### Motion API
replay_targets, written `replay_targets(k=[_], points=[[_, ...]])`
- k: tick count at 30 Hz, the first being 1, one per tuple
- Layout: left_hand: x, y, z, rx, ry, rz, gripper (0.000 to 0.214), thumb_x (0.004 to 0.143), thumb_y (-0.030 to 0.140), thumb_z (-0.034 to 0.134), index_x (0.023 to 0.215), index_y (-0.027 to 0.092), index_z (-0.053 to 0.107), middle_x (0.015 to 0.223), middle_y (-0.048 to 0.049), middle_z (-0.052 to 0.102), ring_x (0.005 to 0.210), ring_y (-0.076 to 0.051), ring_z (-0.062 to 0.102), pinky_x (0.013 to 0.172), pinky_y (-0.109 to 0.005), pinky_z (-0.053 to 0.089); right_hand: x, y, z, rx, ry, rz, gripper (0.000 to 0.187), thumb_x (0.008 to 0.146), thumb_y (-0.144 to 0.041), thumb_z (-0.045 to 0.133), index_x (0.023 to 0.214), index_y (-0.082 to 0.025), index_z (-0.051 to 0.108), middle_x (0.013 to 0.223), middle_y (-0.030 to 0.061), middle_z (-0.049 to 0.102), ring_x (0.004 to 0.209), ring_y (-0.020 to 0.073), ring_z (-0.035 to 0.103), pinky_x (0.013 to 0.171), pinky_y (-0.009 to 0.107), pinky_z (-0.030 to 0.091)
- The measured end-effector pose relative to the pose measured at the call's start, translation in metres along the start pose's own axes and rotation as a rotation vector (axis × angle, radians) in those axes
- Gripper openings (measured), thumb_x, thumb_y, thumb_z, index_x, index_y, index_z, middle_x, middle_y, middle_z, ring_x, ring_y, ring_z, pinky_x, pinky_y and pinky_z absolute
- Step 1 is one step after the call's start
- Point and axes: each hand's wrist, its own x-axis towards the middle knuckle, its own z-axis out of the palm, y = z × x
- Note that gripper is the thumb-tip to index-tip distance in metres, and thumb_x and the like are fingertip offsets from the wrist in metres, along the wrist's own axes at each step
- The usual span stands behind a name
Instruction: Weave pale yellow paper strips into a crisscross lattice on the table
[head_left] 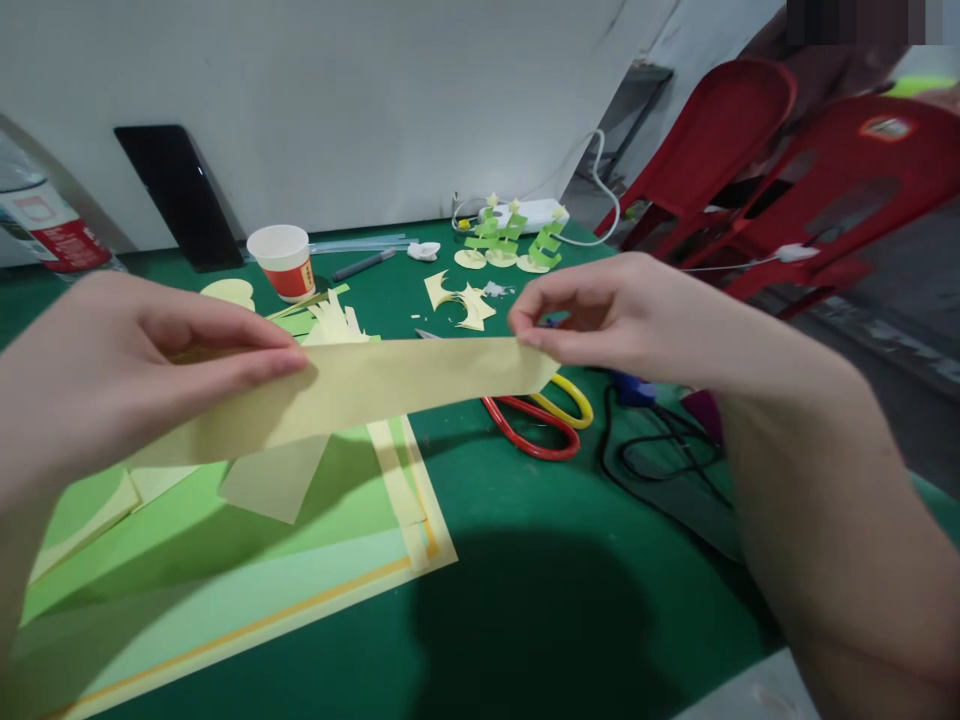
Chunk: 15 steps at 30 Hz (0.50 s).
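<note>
A pale yellow paper strip (405,375) stretches between my two hands above the table. My left hand (142,370) pinches it toward the left, thumb on the near face. At its right end, my right hand (600,310) grips the upper corner between thumb and fingertips. Under the strip lie stacked green and yellow paper sheets (322,580) with a yellow border. Scissors (536,440) with red and yellow handles rest on the table just below the strip's right end, their blades partly hidden by it.
Behind the strip are a paper cup (285,262), a dark pen (364,264), yellow paper scraps (472,305) and small green paper trees (506,235). A phone (180,195) leans on the wall near a bottle (52,225). A black cable (660,450) lies right; red chairs (720,140) stand beyond.
</note>
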Motion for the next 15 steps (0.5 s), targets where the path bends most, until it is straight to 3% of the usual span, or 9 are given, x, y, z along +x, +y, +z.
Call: replay_targets(k=[3, 5, 8, 11, 13, 15], points=[[0.006, -0.003, 0.001, 0.166, 0.005, 0.004, 0.042, 0.058, 0.062, 0.061, 0.066, 0.023, 0.073, 0.059, 0.0053, 0.066, 0.053, -0.011, 0.055, 0.042, -0.015, 0.032, -0.002, 0.023, -0.018, -0.089, -0.026, 0.119, 0.014, 0.077, -0.026, 0.052, 0.067, -0.018, 0.058, 0.058, -0.0022, 0.052, 0.050, 0.0071, 0.042, 0.052, 0.023, 0.035], [0.008, -0.003, 0.005, 0.153, -0.034, 0.014, 0.045, 0.059, 0.066, 0.057, 0.067, 0.025, 0.073, 0.059, 0.0056, 0.067, 0.053, -0.011, 0.056, 0.042, -0.015, 0.032, -0.003, 0.037, -0.027, -0.174, -0.035, 0.215, 0.014, 0.075, -0.024, 0.054, 0.063, -0.019, 0.059, 0.059, -0.0008, 0.057, 0.053, 0.0097, 0.047, 0.053, 0.025, 0.036], [0.009, 0.000, 0.014, 0.087, -0.109, 0.052, 0.041, 0.063, 0.061, 0.056, 0.066, 0.024, 0.073, 0.061, 0.0050, 0.068, 0.050, -0.010, 0.054, 0.041, -0.015, 0.032, -0.003, 0.042, -0.031, -0.244, 0.122, 0.244, 0.016, 0.074, -0.025, 0.056, 0.060, -0.020, 0.060, 0.058, 0.0002, 0.060, 0.054, 0.0131, 0.051, 0.054, 0.027, 0.038], [0.008, 0.007, 0.024, 0.025, -0.204, 0.147, 0.031, 0.070, 0.050, 0.057, 0.067, 0.023, 0.072, 0.064, 0.0044, 0.069, 0.053, -0.010, 0.054, 0.042, -0.015, 0.034, -0.001, 0.022, -0.014, -0.206, 0.308, 0.088, 0.020, 0.080, -0.035, 0.052, 0.080, -0.020, 0.065, 0.080, 0.0024, 0.067, 0.075, 0.0175, 0.060, 0.066, 0.029, 0.044], [0.006, 0.011, 0.032, -0.015, -0.256, 0.196, 0.026, 0.074, 0.043, 0.057, 0.068, 0.023, 0.072, 0.066, 0.0047, 0.070, 0.054, -0.009, 0.055, 0.045, -0.014, 0.036, 0.002, 0.003, 0.007, -0.159, 0.143, -0.071, 0.026, 0.081, -0.038, 0.053, 0.093, -0.018, 0.065, 0.098, 0.0033, 0.067, 0.088, 0.0181, 0.061, 0.076, 0.029, 0.045], [0.003, 0.013, 0.039, -0.051, -0.287, 0.236, 0.021, 0.076, 0.038, 0.056, 0.071, 0.025, 0.072, 0.070, 0.0054, 0.071, 0.056, -0.010, 0.057, 0.047, -0.015, 0.039, 0.004, -0.011, 0.030, -0.201, 0.038, -0.153, 0.032, 0.080, -0.039, 0.054, 0.101, -0.015, 0.062, 0.102, 0.0060, 0.066, 0.091, 0.0201, 0.060, 0.078, 0.032, 0.044]])
